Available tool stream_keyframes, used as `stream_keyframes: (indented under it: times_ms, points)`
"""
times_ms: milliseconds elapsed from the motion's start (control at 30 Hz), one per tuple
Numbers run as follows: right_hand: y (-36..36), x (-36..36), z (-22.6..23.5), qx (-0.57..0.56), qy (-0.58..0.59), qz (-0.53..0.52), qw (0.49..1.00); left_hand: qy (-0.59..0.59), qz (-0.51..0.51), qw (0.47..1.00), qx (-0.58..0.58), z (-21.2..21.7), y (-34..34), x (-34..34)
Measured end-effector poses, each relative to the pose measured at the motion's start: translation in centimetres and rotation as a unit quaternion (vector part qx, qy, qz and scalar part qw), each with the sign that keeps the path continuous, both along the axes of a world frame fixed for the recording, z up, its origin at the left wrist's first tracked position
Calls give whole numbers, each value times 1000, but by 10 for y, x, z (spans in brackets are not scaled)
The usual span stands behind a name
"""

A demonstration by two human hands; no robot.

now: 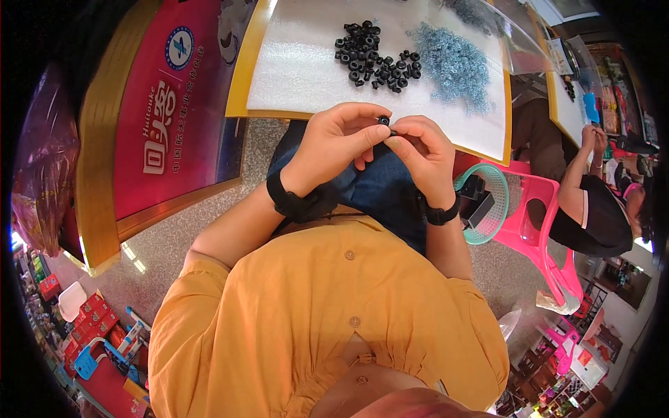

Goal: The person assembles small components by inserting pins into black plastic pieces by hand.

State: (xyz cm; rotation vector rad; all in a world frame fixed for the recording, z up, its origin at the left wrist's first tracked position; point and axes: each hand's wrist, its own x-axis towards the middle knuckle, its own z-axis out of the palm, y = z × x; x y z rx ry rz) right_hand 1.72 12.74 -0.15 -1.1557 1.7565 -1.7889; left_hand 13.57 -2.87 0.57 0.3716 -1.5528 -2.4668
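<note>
My left hand (343, 139) pinches a small black part with a hole in its end (383, 121) between thumb and forefinger. Fingertips of my right hand (425, 148) are pressed together right beside it, at a dark bit too small to tell. Both hands meet over my lap, just off the near edge of the white-topped table (300, 90). On that table lies a pile of similar small black parts (362, 52), with holes showing in many. To its right is a heap of tiny translucent blue pieces (456, 66).
A yellow edge (286, 113) borders the tabletop. By my right forearm are a green mesh basket (479, 233) holding black boxes and a pink plastic stool (523, 223). At the right, another person (592, 209) works at a second table. A wood-framed red panel (157, 118) stands left.
</note>
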Motion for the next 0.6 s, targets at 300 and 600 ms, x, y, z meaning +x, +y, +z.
stream_keyframes:
  times_ms: [300,600]
  points:
    - [-2,5,1,0,2,-4,1000,-31,-18,996,81,1,-4,-2]
    - [-1,2,-2,21,53,-13,998,-34,-21,995,87,-3,-5,-3]
